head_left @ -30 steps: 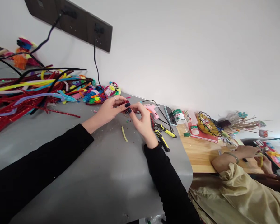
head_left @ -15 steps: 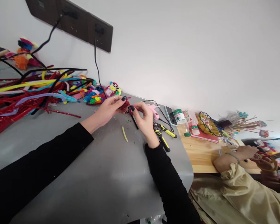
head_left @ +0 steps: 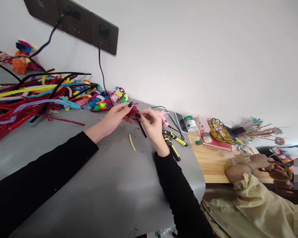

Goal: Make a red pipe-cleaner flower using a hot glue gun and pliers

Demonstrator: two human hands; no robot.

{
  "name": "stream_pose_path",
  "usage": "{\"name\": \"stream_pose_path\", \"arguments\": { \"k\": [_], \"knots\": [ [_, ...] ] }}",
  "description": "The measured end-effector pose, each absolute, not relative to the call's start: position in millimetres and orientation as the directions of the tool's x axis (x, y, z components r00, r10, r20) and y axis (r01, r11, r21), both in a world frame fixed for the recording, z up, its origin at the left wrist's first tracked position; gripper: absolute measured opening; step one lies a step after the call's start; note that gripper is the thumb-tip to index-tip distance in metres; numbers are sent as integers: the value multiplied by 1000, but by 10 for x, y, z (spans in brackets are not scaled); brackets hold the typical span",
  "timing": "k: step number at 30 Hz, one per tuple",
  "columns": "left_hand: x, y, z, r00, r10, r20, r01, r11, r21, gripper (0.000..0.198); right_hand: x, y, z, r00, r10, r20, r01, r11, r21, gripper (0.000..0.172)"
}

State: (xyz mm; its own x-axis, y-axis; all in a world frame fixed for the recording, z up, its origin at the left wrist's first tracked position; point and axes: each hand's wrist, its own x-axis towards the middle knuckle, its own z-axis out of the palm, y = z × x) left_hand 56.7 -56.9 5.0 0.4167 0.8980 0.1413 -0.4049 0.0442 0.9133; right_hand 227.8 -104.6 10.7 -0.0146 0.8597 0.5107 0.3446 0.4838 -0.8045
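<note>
Head view: left hand (head_left: 114,118) and right hand (head_left: 152,127) meet, both pinching a small red glitter piece (head_left: 132,111) above the grey worktop (head_left: 109,185). Yellow scrap (head_left: 131,142) lies below; pliers (head_left: 172,142) and pink glue gun (head_left: 163,117) just right; pipe-cleaner pile (head_left: 32,96) far left.

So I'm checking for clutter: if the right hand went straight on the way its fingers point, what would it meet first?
Probably the small red piece that it pinches with the left hand; past those, the coloured pipe-cleaner pile, though depth is unclear.
</note>
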Motion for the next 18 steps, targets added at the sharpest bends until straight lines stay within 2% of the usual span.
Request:
{"name": "stream_pose_path", "arguments": {
  "k": [4, 9, 13, 18],
  "knots": [
    [582, -573, 45, 405, 899, 169, -404, 10, 915, 51, 2272, -1029, 73, 2, 879, 477, 331, 449, -830, 20],
    [578, -564, 13, 455, 873, 173, -433, 48, 900, 50, 2280, -991, 35, 41, 902, 431, 247, 409, -879, 28],
    [568, -544, -14, 506, 852, 134, -389, 87, 917, 57, 2291, -976, 34, 26, 902, 431, 162, 422, -892, 24],
    [563, -536, 10, 497, 853, 157, -318, 11, 948, 63, 2288, -984, 41, 18, 892, 451, 230, 436, -870, 23]
  ]
}}
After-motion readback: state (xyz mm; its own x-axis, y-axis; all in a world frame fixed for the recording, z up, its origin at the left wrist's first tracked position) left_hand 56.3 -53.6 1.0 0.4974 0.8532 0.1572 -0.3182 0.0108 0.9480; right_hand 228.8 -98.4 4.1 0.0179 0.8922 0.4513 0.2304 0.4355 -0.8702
